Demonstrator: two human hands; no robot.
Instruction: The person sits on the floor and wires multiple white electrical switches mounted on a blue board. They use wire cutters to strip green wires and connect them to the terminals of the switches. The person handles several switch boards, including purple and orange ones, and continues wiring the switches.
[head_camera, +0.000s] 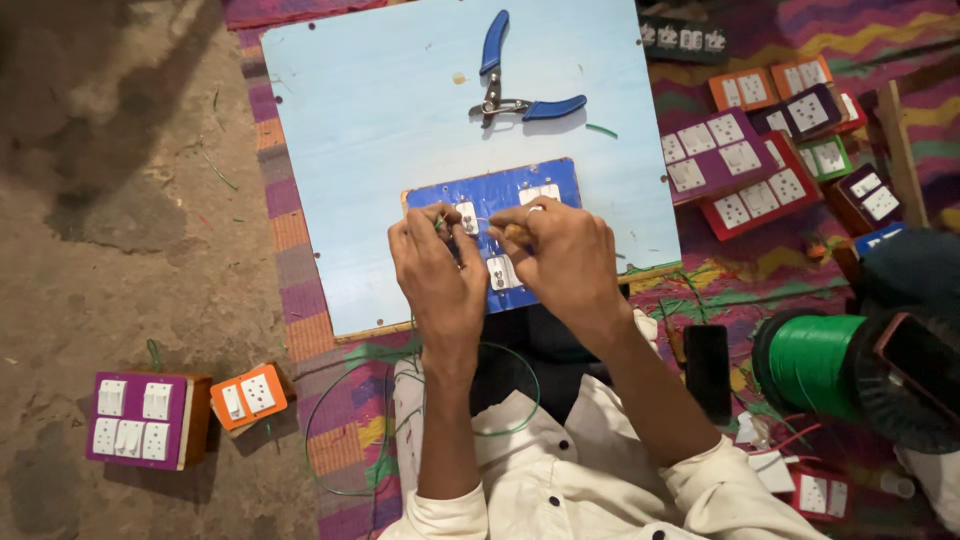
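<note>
Pinching a green wire in the left hand and gripping a small tool in the right hand, both are working over the blue switch panel, steadied flat on the pale board, pliers lying beyond the panel.

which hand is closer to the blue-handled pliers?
Right. The right hand rests on the blue switch panel almost straight below the blue-handled pliers. The left hand sits on the same panel's left part, further off to the side.
</note>
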